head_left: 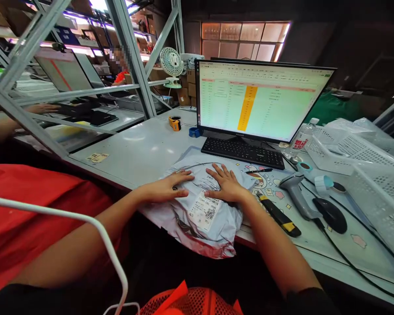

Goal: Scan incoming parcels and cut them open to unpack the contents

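Note:
A white plastic mailer bag [184, 214] lies at the front edge of the desk, its near end hanging over. On its top is a printed shipping label [203, 210] with a QR code. My left hand [166, 186] rests on the bag's left side, fingers stretched out. Across from it, my right hand [228, 183] lies spread on the right side, partly touching the label's top edge. Neither hand grips anything. Behind the bag stands a black keyboard [243, 152] below a monitor [252, 100] showing a spreadsheet.
Right of the bag lie a yellow-black box cutter [279, 215], a grey barcode scanner [298, 194], a black mouse [330, 214] and a pen [259, 170]. White baskets [381, 192] and a bottle [304, 135] stand farther right. A metal frame [131, 57] rises at left; another person sits beyond it.

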The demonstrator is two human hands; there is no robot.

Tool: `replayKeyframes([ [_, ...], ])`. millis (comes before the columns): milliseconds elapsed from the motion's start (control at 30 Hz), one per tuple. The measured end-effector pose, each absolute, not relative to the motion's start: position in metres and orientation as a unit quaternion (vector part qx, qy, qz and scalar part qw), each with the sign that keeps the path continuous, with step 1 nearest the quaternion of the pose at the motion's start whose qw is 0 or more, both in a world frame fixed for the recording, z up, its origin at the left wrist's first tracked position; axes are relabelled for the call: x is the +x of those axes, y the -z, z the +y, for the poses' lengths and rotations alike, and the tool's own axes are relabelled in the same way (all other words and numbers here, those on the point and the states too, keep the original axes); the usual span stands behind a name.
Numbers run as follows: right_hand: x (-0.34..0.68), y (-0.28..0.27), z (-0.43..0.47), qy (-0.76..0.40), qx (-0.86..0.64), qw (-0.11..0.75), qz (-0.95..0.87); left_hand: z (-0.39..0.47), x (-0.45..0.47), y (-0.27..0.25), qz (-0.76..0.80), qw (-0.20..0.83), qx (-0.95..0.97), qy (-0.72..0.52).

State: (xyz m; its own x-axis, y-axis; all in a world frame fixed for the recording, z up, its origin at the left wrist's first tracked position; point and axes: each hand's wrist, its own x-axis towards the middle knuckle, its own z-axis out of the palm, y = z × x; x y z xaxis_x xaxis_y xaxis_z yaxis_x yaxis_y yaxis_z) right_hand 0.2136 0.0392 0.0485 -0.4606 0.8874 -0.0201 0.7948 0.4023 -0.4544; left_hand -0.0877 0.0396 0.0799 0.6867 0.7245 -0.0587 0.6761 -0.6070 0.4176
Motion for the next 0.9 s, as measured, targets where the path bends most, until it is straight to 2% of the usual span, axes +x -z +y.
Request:
replayKeyframes([
  [67, 0.220, -0.053, 0.040, -0.212, -0.493, 0.180, -0.824, 0.032, -0.075, -0.088, 0.401, 0.167, 0.894, -0.112],
  [133, 0.222, -0.057, 0.040, -0.194, -0.492, 0.287, -0.799, 0.024, -0.056, -0.084, 0.408, 0.100, 0.896, -0.142],
  [200, 0.218, -0.057, 0.039, -0.152, -0.505, 0.377, -0.762, 0.019, -0.038, -0.070, 0.431, 0.059, 0.892, -0.124],
  [233, 0.214, -0.056, 0.038, -0.131, -0.513, 0.394, -0.751, 0.017, -0.031, -0.060, 0.446, 0.051, 0.887, -0.109],
  [300, 0.204, -0.049, 0.038, -0.107, -0.536, 0.354, -0.759, 0.012, -0.022, -0.040, 0.475, 0.043, 0.874, -0.094],
  [433, 0.194, -0.034, 0.048, -0.135, -0.547, 0.173, -0.808, 0.000, -0.023, -0.014, 0.497, 0.011, 0.860, -0.113],
  [533, 0.201, -0.031, 0.062, -0.161, -0.526, 0.133, -0.824, -0.006, -0.025, -0.009, 0.500, -0.010, 0.855, -0.133],
  [700, 0.204, -0.030, 0.072, -0.156, -0.507, 0.192, -0.825, -0.013, -0.019, -0.015, 0.521, -0.005, 0.844, -0.130],
  [900, 0.249, -0.064, 0.033, -0.084, -0.498, 0.332, -0.797, -0.028, -0.025, -0.011, 0.547, 0.017, 0.816, -0.185],
])
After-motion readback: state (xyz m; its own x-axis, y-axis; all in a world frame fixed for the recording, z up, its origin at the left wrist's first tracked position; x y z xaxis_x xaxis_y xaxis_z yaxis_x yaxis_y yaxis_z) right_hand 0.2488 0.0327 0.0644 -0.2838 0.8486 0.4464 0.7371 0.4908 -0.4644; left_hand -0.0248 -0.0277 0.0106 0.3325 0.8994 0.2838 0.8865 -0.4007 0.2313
